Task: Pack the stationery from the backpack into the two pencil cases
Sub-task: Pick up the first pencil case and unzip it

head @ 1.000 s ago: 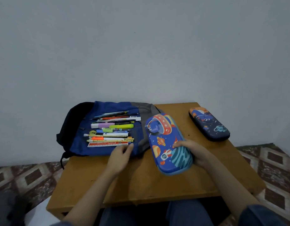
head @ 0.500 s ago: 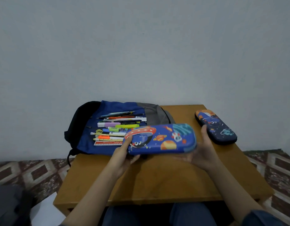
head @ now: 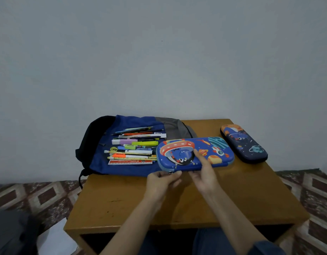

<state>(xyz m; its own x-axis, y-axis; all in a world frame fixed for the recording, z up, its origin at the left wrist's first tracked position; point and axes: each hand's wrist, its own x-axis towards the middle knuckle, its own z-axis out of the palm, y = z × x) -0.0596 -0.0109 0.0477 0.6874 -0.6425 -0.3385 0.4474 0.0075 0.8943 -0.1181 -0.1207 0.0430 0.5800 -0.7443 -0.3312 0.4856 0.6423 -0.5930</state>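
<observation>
Pencil case [head: 220, 153], glossy moulded oblong shell, rounded ends: left hand [head: 160, 181] pinches near edge, right hand [head: 205, 176] grips it

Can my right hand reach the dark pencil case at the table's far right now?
Probably yes. The right hand holds the bright blue pencil case, so it must let go first; past that case's end only bare table lies before the dark pencil case.

Left grip [head: 161, 182] pinches, curled; right grip [head: 205, 175] clasps, thumb outstretched.
</observation>
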